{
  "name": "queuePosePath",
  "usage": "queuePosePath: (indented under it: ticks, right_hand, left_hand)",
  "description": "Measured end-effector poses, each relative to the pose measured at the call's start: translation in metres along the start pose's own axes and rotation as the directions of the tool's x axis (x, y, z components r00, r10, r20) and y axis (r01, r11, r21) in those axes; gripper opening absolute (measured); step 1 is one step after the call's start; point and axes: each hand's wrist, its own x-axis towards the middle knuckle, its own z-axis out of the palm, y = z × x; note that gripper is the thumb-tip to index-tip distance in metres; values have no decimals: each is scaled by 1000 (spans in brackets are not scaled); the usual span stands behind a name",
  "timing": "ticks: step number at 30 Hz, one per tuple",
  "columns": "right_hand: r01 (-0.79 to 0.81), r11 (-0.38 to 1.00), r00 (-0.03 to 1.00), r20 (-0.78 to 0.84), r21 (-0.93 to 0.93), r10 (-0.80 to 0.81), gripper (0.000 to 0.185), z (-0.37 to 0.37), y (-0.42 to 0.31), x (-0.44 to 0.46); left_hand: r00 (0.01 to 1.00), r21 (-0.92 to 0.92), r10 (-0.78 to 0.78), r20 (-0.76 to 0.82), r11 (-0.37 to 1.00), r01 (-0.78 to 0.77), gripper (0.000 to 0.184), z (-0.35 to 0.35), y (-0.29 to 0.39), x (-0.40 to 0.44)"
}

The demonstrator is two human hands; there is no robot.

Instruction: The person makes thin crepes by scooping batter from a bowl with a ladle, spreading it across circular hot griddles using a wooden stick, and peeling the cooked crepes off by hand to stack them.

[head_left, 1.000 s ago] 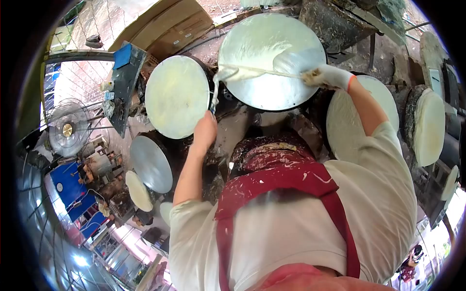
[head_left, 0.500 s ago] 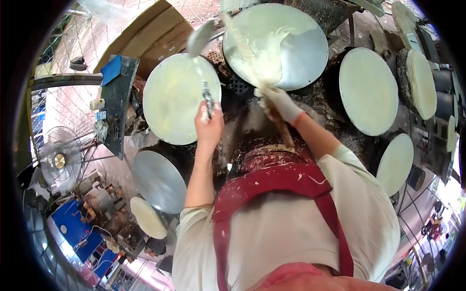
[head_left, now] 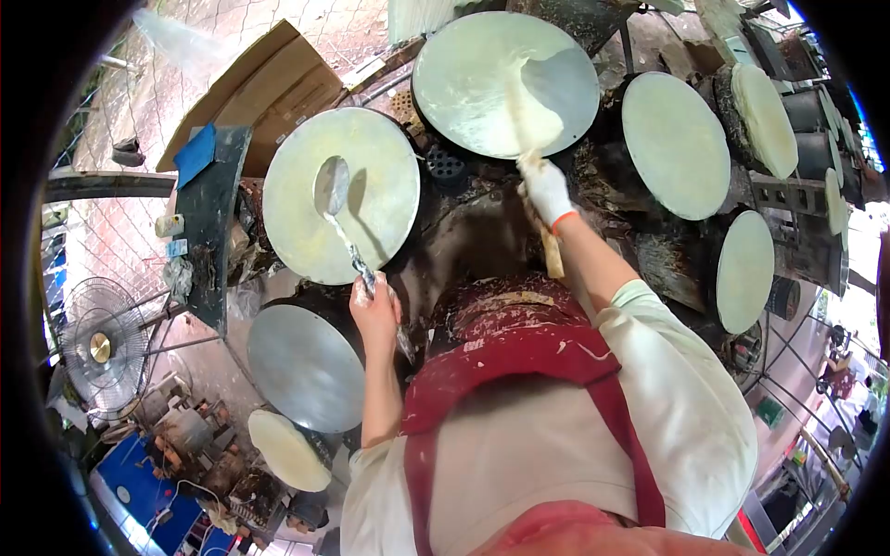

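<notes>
My left hand (head_left: 375, 308), bare, is closed round the handle of a metal ladle (head_left: 339, 189), whose bowl is over the left round plate (head_left: 297, 222) coated in pale batter. In a white glove with an orange cuff, my right hand (head_left: 545, 188) grips a batter-smeared wooden tool (head_left: 553, 252). The tool's far part, blurred, reaches over the large round plate (head_left: 454, 93) at the top centre. Wet batter lies across most of that plate, while its right part shows bare metal.
A bare metal plate (head_left: 304, 369) stands at lower left, above a small coated one (head_left: 288, 450). Coated plates (head_left: 677, 145) line the right side. A fan (head_left: 100, 347), a dark board (head_left: 211, 222) and cardboard (head_left: 264, 97) are on the left.
The ladle has swung down from above the left plate's edge to over its middle. My right hand has shifted slightly right, and the tool's far part has swung right across the large plate.
</notes>
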Motion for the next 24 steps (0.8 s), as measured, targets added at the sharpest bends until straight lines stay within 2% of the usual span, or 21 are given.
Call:
queuePosePath:
  ticks: [1, 2, 3, 5, 7, 9, 12, 14, 15, 17, 20, 21, 23, 24]
  right_hand:
    - [257, 937, 966, 25, -237, -258, 39, 9, 34, 8]
    - [462, 756, 865, 48, -463, -499, 39, 14, 42, 4]
    - [321, 689, 943, 149, -649, -299, 41, 7, 52, -1]
    - [172, 717, 969, -13, -676, -245, 42, -15, 59, 9]
    - [167, 775, 945, -124, -609, -301, 41, -50, 60, 27]
    - [113, 832, 965, -138, -543, -221, 42, -85, 59, 53]
    - [141, 961, 990, 30, -236, -138, 44, -99, 55, 63]
    - [203, 933, 969, 200, -297, -147, 44, -102, 62, 47]
    - [327, 783, 928, 334, -529, -162, 45, -106, 67, 36]
    - [246, 758, 946, 318, -605, -53, 43, -132, 64, 24]
    - [162, 740, 986, 71, -653, -153, 37, -162, 58, 64]
    - [199, 715, 963, -1, -670, -268, 36, -163, 64, 84]
    - [226, 769, 953, -29, -597, -302, 37, -166, 63, 116]
    - [310, 797, 934, 11, -518, -356, 40, -163, 71, 115]
  left_hand:
    - [1000, -3, 1, -5, 1000, -1, 20, 4, -1, -3]
    - [1000, -3, 0, -11, 1000, 0, 20, 8, -2, -6]
    - [1000, -2, -1, -19, 1000, 1, 21, 14, -2, -9]
    - [999, 9, 1, -37, 1000, 0, 21, 29, 4, -15]
    - [999, 28, 0, -50, 1000, 2, 21, 49, 13, -24]
    - [998, 29, -7, -59, 1000, 8, 21, 73, 17, -29]
    - [997, 45, -6, -73, 999, 10, 18, 96, 16, -35]
    - [997, 50, -1, -82, 999, 5, 16, 108, 14, -40]
    - [996, 50, 5, -85, 999, 0, 17, 115, 15, -45]
    - [995, 52, 10, -97, 999, -5, 17, 125, 15, -51]
    - [994, 58, -3, -110, 998, 10, 16, 137, 14, -56]
    - [994, 60, -7, -105, 998, 13, 16, 141, 15, -56]
    - [995, 70, -17, -99, 997, 24, 16, 151, 17, -55]
    - [995, 83, -25, -98, 996, 34, 16, 160, 20, -56]
